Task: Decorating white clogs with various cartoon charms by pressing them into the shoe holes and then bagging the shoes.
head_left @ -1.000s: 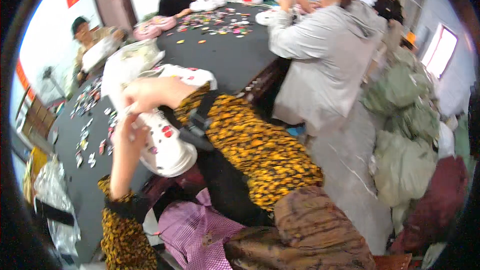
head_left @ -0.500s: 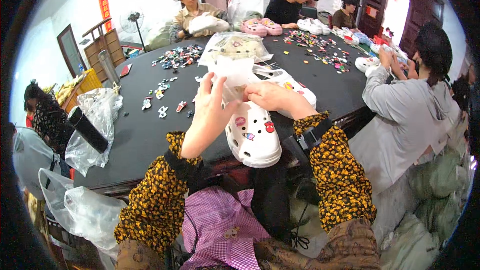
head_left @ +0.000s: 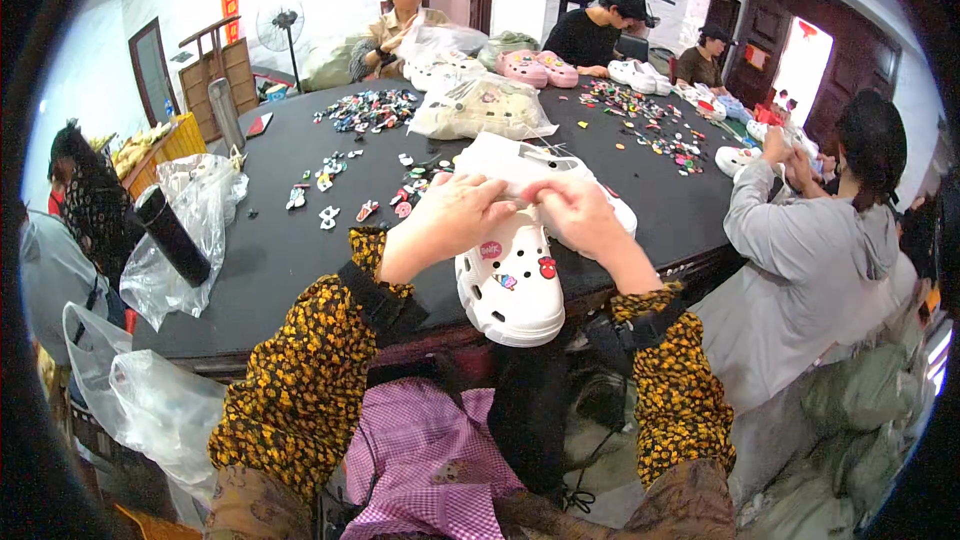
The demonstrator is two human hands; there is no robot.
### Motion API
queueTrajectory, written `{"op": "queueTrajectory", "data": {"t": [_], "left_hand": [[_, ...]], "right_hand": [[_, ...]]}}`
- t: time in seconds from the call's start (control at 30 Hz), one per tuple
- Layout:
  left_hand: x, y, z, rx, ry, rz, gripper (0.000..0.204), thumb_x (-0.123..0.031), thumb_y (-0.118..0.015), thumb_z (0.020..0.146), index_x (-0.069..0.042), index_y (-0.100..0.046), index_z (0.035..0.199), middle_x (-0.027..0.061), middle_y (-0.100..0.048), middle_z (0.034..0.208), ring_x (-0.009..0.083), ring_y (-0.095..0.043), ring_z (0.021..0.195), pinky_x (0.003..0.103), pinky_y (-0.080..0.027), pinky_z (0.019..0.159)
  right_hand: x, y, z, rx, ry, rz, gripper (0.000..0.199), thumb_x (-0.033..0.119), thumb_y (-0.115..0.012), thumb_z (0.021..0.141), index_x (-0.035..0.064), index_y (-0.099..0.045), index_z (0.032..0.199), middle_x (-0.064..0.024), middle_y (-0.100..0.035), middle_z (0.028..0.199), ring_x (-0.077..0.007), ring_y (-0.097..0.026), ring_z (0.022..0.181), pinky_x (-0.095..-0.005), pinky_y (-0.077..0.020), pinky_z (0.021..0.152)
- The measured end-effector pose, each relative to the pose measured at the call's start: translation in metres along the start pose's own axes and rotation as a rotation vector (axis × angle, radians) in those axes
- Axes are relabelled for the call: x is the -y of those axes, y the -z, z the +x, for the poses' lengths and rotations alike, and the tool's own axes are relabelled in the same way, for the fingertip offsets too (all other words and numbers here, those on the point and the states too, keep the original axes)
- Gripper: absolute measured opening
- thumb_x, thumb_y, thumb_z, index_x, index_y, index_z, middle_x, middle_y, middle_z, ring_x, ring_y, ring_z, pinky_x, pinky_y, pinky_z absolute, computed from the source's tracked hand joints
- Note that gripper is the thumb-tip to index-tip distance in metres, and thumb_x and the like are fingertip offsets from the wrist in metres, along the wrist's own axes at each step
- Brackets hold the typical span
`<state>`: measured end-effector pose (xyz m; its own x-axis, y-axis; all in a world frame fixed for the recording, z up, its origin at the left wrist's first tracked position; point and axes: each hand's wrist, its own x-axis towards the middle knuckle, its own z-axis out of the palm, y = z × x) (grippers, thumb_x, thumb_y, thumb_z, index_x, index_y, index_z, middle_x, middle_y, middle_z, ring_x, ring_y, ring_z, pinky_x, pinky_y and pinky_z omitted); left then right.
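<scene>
A white clog shoe (head_left: 512, 285) with small coloured charms on its top hangs over the near edge of the black table (head_left: 280, 250). My left hand (head_left: 455, 215) grips its heel end from the left. My right hand (head_left: 577, 212) pinches the same end from the right, fingertips meeting the left hand's. A second white clog (head_left: 520, 160) lies just behind my hands. Loose coloured charms (head_left: 345, 190) are scattered on the table beyond my left hand.
Several people sit around the table: one in grey (head_left: 810, 250) close on my right, others at the far side. A clear bag of charms (head_left: 480, 105), pink clogs (head_left: 525, 67), a black bottle (head_left: 172, 235) and plastic bags (head_left: 190, 210) lie about.
The view has swung from the right side of the table back to centre. My hands have brought the white clog lower, to the table's near edge, both still on it.
</scene>
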<state>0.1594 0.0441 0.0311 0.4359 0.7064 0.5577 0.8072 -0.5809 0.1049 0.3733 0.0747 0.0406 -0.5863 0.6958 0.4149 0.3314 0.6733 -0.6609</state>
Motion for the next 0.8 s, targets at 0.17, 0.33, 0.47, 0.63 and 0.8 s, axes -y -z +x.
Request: {"op": "queueTrajectory", "data": {"t": [0.17,0.33,0.47,0.63,0.8], "left_hand": [[-0.010,0.001,0.009,0.156,0.013,0.047,0.030,-0.034,-0.046,0.093,-0.008,-0.058,0.103,0.0139,-0.065,0.087,0.0304,-0.061,0.093,0.044,-0.038,0.087],[0.003,-0.009,0.016,0.176,-0.064,0.054,0.035,-0.037,-0.048,0.092,-0.005,-0.061,0.097,0.0159,-0.065,0.088,0.0332,-0.064,0.084,0.045,-0.045,0.077],[-0.001,-0.012,0.024,0.163,0.080,-0.106,0.041,-0.040,-0.052,0.090,-0.001,-0.062,0.095,0.0187,-0.066,0.088,0.0373,-0.064,0.080,0.044,-0.051,0.069],[0.001,-0.008,0.020,0.216,0.095,-0.197,0.043,-0.039,-0.055,0.090,0.002,-0.062,0.100,0.0216,-0.067,0.088,0.0358,-0.065,0.081,0.041,-0.051,0.073],[0.007,-0.014,0.024,0.298,0.168,-0.419,0.045,-0.039,-0.054,0.091,0.004,-0.064,0.101,0.0203,-0.067,0.086,0.0267,-0.066,0.078,0.037,-0.051,0.073]], "right_hand": [[-0.009,0.009,-0.014,-0.168,-0.028,0.092,0.020,0.004,-0.051,0.086,-0.0037,-0.066,0.098,-0.0099,-0.068,0.084,-0.0141,-0.064,0.078,-0.0269,-0.0503,0.074],[0.004,0.009,-0.019,-0.007,-0.064,0.053,0.021,0.005,-0.053,0.087,-0.0041,-0.063,0.104,-0.0095,-0.067,0.093,-0.0144,-0.062,0.086,-0.0284,-0.0494,0.081],[0.002,0.013,-0.024,0.053,-0.105,0.186,0.026,0.005,-0.054,0.088,-0.0045,-0.058,0.112,-0.0103,-0.064,0.102,-0.0149,-0.060,0.093,-0.0289,-0.0480,0.086],[0.013,0.009,-0.030,0.191,-0.097,0.185,0.035,0.006,-0.060,0.087,-0.0051,-0.051,0.119,-0.0131,-0.060,0.112,-0.0194,-0.057,0.107,-0.0310,-0.0457,0.092],[0.003,0.005,-0.034,0.114,-0.040,0.062,0.041,0.017,-0.063,0.086,-0.0051,-0.051,0.119,-0.0212,-0.062,0.112,-0.0279,-0.059,0.109,-0.0359,-0.0452,0.094]]}}
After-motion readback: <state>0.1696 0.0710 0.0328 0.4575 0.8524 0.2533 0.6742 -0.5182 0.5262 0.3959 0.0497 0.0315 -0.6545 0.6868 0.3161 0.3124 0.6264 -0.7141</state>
